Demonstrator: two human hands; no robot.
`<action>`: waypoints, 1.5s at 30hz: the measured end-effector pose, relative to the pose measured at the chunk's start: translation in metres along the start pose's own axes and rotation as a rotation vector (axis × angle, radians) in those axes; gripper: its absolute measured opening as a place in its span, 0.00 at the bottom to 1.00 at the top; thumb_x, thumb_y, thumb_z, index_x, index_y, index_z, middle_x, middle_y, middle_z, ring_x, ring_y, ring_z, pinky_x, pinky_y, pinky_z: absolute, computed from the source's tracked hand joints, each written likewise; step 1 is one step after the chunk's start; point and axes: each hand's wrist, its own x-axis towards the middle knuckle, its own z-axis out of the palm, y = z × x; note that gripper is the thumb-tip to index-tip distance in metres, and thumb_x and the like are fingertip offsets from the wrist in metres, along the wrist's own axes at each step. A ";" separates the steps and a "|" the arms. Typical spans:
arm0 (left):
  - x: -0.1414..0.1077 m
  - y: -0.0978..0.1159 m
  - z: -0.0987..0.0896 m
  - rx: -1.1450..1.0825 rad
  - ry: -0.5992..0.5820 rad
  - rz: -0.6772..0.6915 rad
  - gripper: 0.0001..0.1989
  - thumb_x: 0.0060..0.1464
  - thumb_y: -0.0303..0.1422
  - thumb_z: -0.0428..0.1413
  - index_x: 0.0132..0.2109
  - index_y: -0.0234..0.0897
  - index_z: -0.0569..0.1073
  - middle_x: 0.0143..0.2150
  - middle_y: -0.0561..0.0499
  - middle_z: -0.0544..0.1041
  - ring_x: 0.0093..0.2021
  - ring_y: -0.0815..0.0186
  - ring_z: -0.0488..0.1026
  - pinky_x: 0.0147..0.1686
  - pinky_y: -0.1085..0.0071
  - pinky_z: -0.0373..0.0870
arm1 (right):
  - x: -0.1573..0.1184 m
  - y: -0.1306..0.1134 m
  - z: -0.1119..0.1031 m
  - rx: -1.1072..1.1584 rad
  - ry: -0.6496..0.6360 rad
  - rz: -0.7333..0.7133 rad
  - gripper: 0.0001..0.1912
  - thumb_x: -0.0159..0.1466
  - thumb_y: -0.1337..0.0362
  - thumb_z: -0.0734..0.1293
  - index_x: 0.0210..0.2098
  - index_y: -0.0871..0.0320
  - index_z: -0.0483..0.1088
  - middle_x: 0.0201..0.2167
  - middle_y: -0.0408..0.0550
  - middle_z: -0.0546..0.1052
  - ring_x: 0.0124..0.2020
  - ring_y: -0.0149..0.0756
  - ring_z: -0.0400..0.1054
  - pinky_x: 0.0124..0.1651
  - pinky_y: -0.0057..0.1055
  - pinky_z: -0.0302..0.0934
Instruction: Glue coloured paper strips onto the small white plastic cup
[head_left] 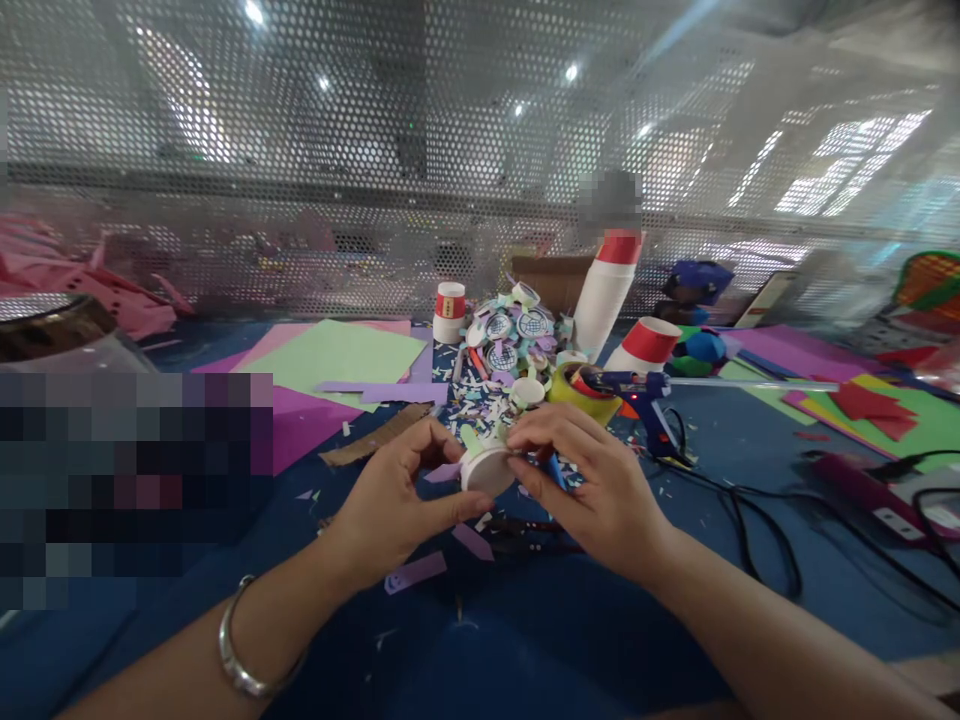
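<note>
A small round white piece point(488, 471), with pale green paper strips on its far side, is held up between both hands near the middle of the view. My left hand point(409, 500) grips its left and lower edge between thumb and fingers. At its right edge, my right hand point(589, 480) pinches the rim or a strip with thumb and index finger. Just beyond them lies another small white round piece point(528, 392), and behind that a heap of similar paper-strip pieces point(517, 335). Purple paper strips point(416, 573) lie on the blue table point(465, 650) below the hands.
A blue glue gun point(649, 405) rests by a yellow roll point(574, 395), its black cables running right to a power strip point(862, 495). Stacked paper cups point(604, 300) lean behind. Coloured sheets point(337, 355) lie left, more point(817, 350) at the right. A perforated metal panel point(300, 140) stands behind.
</note>
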 end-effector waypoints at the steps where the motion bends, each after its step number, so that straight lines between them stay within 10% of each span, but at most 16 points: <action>1: 0.000 0.001 0.001 0.021 -0.004 0.001 0.16 0.44 0.36 0.66 0.34 0.39 0.66 0.32 0.56 0.66 0.33 0.68 0.64 0.32 0.71 0.62 | 0.000 0.000 0.000 -0.012 0.004 -0.008 0.06 0.64 0.72 0.65 0.39 0.57 0.69 0.38 0.49 0.73 0.43 0.38 0.68 0.44 0.36 0.66; 16: -0.004 0.001 0.012 -0.387 -0.144 -0.244 0.18 0.41 0.32 0.68 0.35 0.38 0.67 0.34 0.55 0.72 0.37 0.67 0.69 0.37 0.69 0.67 | -0.004 0.001 0.003 -0.068 -0.004 -0.065 0.04 0.64 0.73 0.64 0.37 0.59 0.70 0.35 0.49 0.74 0.41 0.36 0.69 0.44 0.35 0.65; 45: -0.004 0.006 0.008 -0.511 -0.041 -0.240 0.18 0.38 0.27 0.70 0.35 0.37 0.69 0.34 0.55 0.72 0.37 0.69 0.68 0.38 0.72 0.65 | -0.004 0.007 0.002 0.154 -0.066 0.203 0.14 0.63 0.59 0.68 0.47 0.55 0.67 0.42 0.46 0.72 0.35 0.32 0.69 0.40 0.33 0.66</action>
